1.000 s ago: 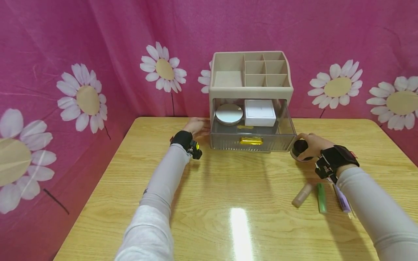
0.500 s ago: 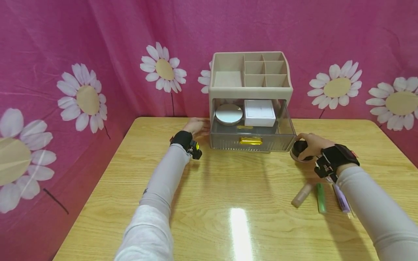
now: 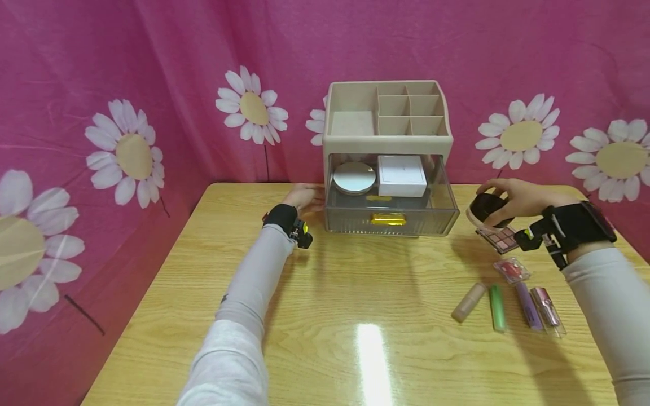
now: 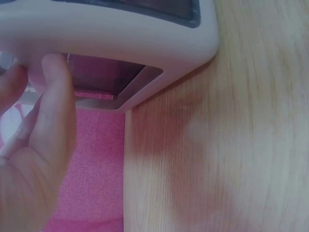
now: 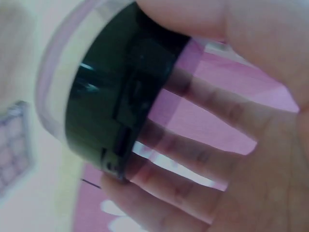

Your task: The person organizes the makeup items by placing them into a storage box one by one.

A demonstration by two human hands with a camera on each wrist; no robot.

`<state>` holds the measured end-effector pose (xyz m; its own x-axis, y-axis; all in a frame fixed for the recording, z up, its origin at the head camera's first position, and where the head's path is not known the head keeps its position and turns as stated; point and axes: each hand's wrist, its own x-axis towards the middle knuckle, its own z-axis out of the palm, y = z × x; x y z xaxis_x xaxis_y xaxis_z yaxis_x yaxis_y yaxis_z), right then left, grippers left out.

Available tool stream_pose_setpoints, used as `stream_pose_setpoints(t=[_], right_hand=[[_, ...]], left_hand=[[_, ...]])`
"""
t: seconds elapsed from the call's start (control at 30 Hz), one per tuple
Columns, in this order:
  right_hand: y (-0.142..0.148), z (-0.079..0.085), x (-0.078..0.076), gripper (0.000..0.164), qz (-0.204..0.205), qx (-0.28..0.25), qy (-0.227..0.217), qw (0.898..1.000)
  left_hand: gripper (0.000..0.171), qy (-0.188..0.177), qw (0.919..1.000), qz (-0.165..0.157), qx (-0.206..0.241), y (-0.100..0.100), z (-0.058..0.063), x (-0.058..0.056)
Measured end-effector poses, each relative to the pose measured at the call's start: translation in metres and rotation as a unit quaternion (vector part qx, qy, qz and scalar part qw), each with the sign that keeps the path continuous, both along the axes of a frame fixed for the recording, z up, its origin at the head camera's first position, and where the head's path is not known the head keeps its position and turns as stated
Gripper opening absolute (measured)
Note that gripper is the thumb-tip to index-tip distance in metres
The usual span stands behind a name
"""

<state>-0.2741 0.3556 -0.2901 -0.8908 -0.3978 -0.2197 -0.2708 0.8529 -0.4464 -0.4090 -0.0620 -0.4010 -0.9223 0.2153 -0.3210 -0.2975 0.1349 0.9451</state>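
Observation:
My right hand [image 3: 523,197] holds a round cosmetic jar [image 3: 487,210] with a black lid and clear base, tilted above the table. The right wrist view shows the thumb and fingers curled round the black lid [image 5: 116,92]. My left hand [image 3: 302,197] touches the left side of a beige cosmetics organizer [image 3: 388,144], its fingertips against the side frame in the left wrist view; part of their contact is hidden. A clear drawer [image 3: 442,197] is pulled out of the organizer. A round white-topped compact [image 3: 354,178] and a white box [image 3: 402,175] lie inside it.
On the right lie an eyeshadow palette [image 3: 501,239], a small clear case with red inside [image 3: 512,270], a beige tube [image 3: 468,303], a green tube [image 3: 497,307], a purple tube [image 3: 528,306] and a pink packaged item [image 3: 547,307]. A pink curtain [image 3: 294,34] hangs behind.
My right hand has lifted the jar off the table and moved back and right, uncovering the palette, the clear case and the pink packaged item. My left hand stays at the organizer.

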Motion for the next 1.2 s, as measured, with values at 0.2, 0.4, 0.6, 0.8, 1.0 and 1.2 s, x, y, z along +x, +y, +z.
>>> stream_pose_setpoints(t=[0.2, 0.4, 0.6, 0.8, 1.0, 1.2], right_hand=[[0.000, 0.040, 0.007, 0.065, -0.005, 0.000, 0.030, 1.000], [-0.004, 0.076, 0.011, 0.060, 0.055, 0.003, 0.079, 0.995], [-0.026, 0.109, 0.013, 0.067, 0.094, 0.045, 0.055, 0.993], [-0.059, 0.134, 0.016, 0.070, 0.139, 0.053, 0.039, 0.988], [-0.103, 0.148, 0.018, 0.074, 0.168, 0.052, 0.024, 0.984], [-0.143, 0.151, 0.010, 0.074, 0.230, 0.040, 0.000, 0.972]], left_hand=[[0.036, 0.001, 0.9993, -0.001, 0.038, -0.002, 0.003, 0.006], [0.037, 0.001, 0.9998, 0.011, 0.015, 0.003, 0.018, 0.022], [0.039, -0.012, 0.9997, 0.009, 0.019, 0.004, 0.031, 0.034], [0.038, -0.011, 0.9996, 0.013, 0.024, 0.005, 0.031, 0.034], [0.036, -0.006, 0.9997, 0.017, 0.014, 0.005, 0.030, 0.035], [0.035, -0.008, 0.9998, 0.015, 0.013, 0.005, 0.033, 0.037]])
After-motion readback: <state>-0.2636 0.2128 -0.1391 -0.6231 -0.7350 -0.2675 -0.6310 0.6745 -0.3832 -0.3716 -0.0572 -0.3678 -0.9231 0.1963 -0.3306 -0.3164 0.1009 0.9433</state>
